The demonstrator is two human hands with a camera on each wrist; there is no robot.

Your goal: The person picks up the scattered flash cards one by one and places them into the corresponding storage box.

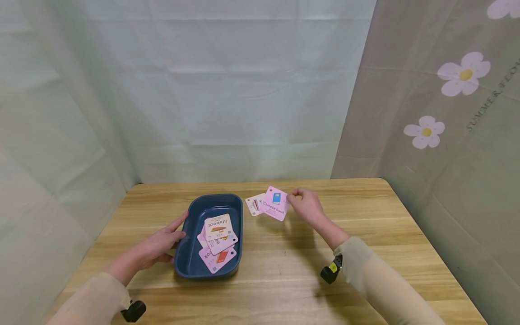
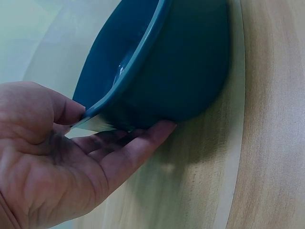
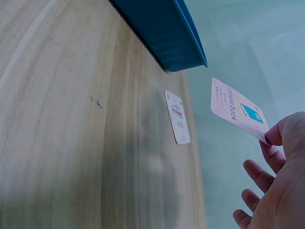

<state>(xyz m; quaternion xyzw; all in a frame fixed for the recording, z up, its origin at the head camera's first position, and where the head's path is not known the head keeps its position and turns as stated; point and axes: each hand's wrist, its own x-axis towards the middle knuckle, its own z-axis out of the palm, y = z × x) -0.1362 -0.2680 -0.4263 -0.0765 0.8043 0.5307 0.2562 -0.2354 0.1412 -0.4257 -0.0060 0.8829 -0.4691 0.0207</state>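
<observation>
A dark blue plastic bin [image 1: 189, 259] stands on the table with several word cards inside. On top lies a white "lifeboat" card [image 1: 218, 226]; below it a pink book card [image 1: 216, 260] shows partly. My left hand [image 1: 160, 243] holds the bin's left side, its thumb at the rim and its fingers along the outer wall [image 2: 186, 71]. Between thumb and forefinger, my right hand [image 1: 307, 206] pinches a pink "Chinese book" card [image 1: 273, 205] by its edge, raised above the table. A white card [image 1: 253, 205] with a striped picture lies flat, partly hidden behind it in the head view.
The wooden table [image 1: 280, 280] extends to both sides of the bin. Pale fabric [image 1: 243, 90] hangs behind it, and a flower-printed cloth [image 1: 426, 189] hangs at the right. A black wrist device [image 1: 331, 271] is strapped near my right cuff.
</observation>
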